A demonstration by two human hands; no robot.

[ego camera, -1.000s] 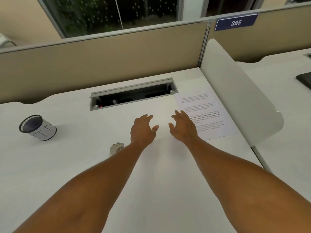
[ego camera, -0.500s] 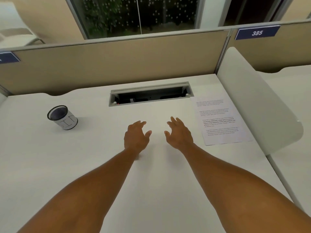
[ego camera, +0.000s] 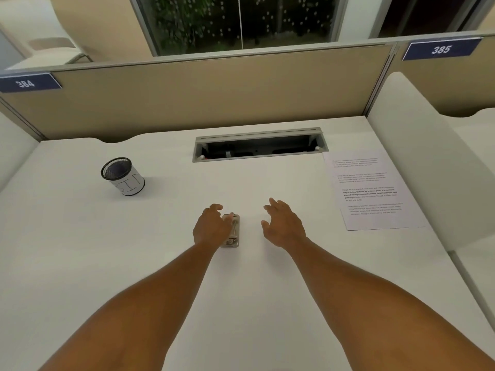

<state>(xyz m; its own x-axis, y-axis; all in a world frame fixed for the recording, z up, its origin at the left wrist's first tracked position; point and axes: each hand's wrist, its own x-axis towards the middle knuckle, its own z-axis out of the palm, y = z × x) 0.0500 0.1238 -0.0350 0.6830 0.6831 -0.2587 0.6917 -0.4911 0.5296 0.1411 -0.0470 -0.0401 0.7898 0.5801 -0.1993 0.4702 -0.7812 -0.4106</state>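
A small silver metal stapler-like device [ego camera: 232, 231] lies flat on the white desk [ego camera: 134, 263], near the middle. My left hand [ego camera: 210, 226] lies against its left side, with the thumb touching its top edge and the fingers loosely curved, not closed around it. My right hand [ego camera: 284, 226] hovers a little to the right of the device, apart from it, fingers spread and relaxed, holding nothing. Part of the device's left side is hidden by my left hand.
A black mesh cup [ego camera: 123, 176] wrapped in white paper stands at the left. A printed sheet [ego camera: 372, 188] lies at the right, beside a white side divider [ego camera: 417, 162]. An open cable tray [ego camera: 259, 145] sits at the back, below the beige partition [ego camera: 214, 95].
Both hands have drawn back toward me from the cable tray. My left hand now touches the metal device, which earlier lay beside my left forearm. The view has shifted left.
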